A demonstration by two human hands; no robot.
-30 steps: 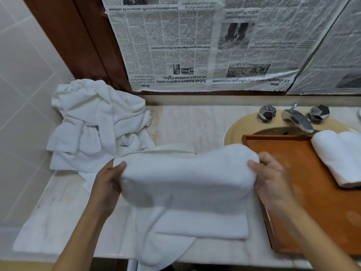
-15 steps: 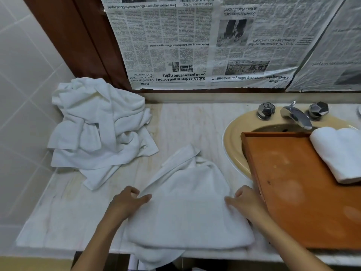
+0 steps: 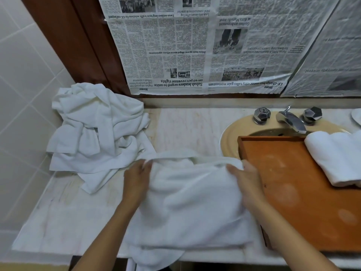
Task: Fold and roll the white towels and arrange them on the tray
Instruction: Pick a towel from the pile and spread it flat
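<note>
One rolled white towel (image 3: 336,157) done, far right on orange wooden tray (image 3: 293,192). Flat white terry towel (image 3: 191,202) near centre on pale marble counter (image 3: 195,126); left hand (image 3: 136,180) and right hand (image 3: 246,178) pinch its far edge, fold underway. Crumpled white towel heap (image 3: 97,130) far left, still to do.

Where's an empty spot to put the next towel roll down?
Most of the wooden tray is bare, from its left rim to the rolled towels at its far right end. The countertop between the towel pile and the sink is bare too. The front is crowded: the left hand and right hand grip the half-folded towel there.
</note>
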